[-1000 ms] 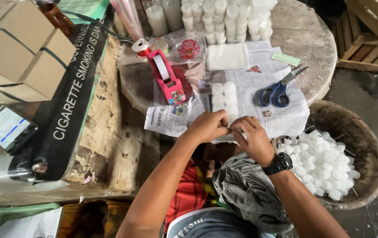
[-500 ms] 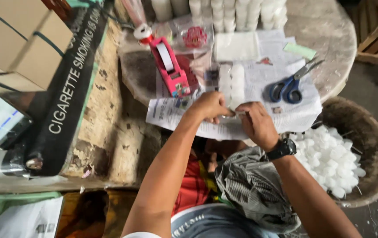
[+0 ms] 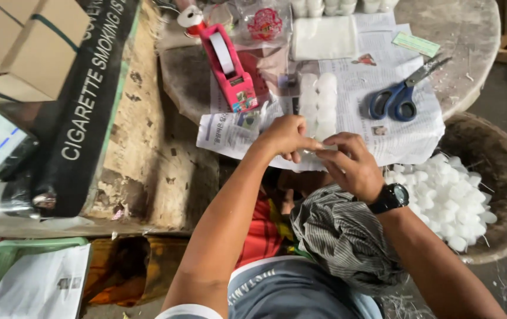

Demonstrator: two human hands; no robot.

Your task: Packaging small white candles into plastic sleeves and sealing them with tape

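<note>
While pinching together; both hands [image 3: 318, 150]

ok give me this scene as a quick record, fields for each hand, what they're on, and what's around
left hand: fingers pinched at the near end of the clear pack of white pieces
right hand: fingers meet the left's at the same end; black watch on the wrist
surface: newspaper on a round table
nearby: blue-handled scissors, pink tape dispenser
to the right: basket holding loose white pieces
</note>
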